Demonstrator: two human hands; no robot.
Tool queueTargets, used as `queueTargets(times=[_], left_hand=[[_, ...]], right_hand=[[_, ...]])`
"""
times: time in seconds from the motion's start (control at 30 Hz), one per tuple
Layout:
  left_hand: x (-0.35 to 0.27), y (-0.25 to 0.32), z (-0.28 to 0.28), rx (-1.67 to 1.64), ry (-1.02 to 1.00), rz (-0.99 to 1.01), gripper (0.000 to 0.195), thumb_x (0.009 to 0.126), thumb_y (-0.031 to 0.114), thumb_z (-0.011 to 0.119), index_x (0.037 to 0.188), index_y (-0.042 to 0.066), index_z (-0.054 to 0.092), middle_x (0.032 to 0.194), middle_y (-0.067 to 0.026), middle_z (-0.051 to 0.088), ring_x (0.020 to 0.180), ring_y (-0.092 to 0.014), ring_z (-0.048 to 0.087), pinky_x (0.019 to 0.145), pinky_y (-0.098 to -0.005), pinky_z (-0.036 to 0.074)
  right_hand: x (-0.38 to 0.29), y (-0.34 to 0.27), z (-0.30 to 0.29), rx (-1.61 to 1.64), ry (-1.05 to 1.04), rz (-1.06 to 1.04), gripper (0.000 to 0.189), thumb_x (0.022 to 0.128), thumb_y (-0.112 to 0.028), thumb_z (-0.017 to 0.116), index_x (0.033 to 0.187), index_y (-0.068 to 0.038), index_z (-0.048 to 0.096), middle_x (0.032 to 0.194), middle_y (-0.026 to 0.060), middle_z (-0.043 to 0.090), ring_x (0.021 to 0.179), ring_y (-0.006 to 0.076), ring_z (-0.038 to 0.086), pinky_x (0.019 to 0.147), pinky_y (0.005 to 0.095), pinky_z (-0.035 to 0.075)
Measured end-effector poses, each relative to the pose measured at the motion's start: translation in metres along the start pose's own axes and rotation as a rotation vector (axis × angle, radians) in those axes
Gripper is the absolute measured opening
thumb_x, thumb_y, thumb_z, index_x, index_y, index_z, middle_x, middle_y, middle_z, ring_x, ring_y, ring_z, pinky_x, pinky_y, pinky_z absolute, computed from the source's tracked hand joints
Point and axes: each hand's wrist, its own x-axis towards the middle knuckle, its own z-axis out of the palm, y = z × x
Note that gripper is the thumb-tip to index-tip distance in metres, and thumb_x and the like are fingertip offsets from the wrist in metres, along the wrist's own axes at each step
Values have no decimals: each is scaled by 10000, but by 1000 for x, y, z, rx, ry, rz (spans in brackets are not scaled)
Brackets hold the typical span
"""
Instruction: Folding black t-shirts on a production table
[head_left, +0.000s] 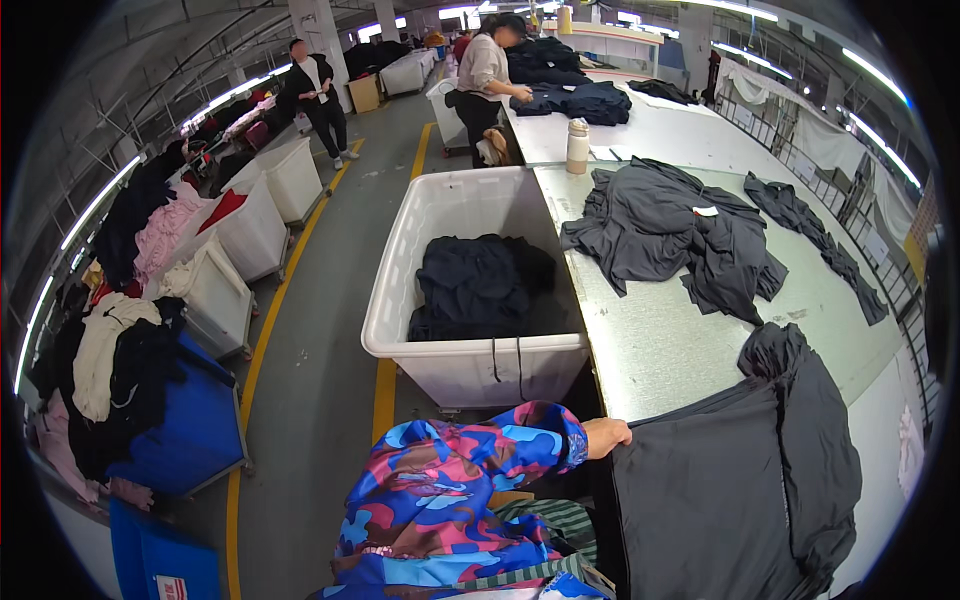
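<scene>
My left hand, in a camouflage-patterned sleeve, reaches over the table's near edge and pinches the upper left corner of a dark grey garment. This cloth lies spread flat at the lower right and hangs at the table's edge. A bunched part of dark fabric runs along its right side. Further up the metal-topped table is a crumpled pile of dark grey garments with a small white tag. My right hand is out of view.
A white plastic bin with dark clothes stands against the table's left side, two cords over its rim. A bottle stands beyond. One person works at the far table; another stands in the aisle. Filled bins line the left.
</scene>
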Motion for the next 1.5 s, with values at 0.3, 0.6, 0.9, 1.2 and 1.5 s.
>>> queueTargets(times=[0.3, 0.6, 0.9, 1.2, 1.5], left_hand=[[-6, 2, -4, 242, 2, 112, 186, 673, -19, 476, 850, 37, 481, 812, -98, 447, 739, -266, 519, 601, -333, 443], [-9, 0, -7, 324, 29, 200, 167, 675, 19, 492, 841, 34, 479, 812, -98, 448, 701, -256, 526, 568, -320, 453], [-4, -3, -6, 245, -31, 162, 172, 705, 56, 461, 859, 40, 537, 815, -117, 530, 794, -272, 548, 667, -347, 457], [-3, 2, -4, 360, 7, 17, 53, 761, 100, 482, 770, 49, 494, 727, -89, 484, 692, -247, 527, 585, -330, 447], [46, 51, -18, -794, 22, -141, 92, 750, 66, 508, 822, 14, 484, 727, -71, 515, 705, -138, 486, 643, -256, 393]], right_hand=[[23, -58, 83, -226, -49, -121, 235, 776, -231, 561, 794, 4, 561, 734, 146, 570, 668, 235, 536, 655, 307, 428], [21, -39, 85, -188, -36, -48, 262, 770, -258, 564, 779, 4, 559, 739, 162, 567, 678, 266, 538, 655, 322, 428], [18, -40, 89, -181, -6, -60, 252, 761, -265, 578, 781, -14, 565, 747, 158, 566, 680, 258, 537, 656, 326, 427], [15, -27, 96, -113, -3, -174, 168, 718, -120, 589, 734, 9, 484, 659, 75, 440, 583, 175, 433, 546, 280, 362], [10, -53, 101, -310, 17, -107, 277, 668, -171, 620, 871, -25, 499, 769, 95, 468, 688, 229, 489, 634, 307, 405]])
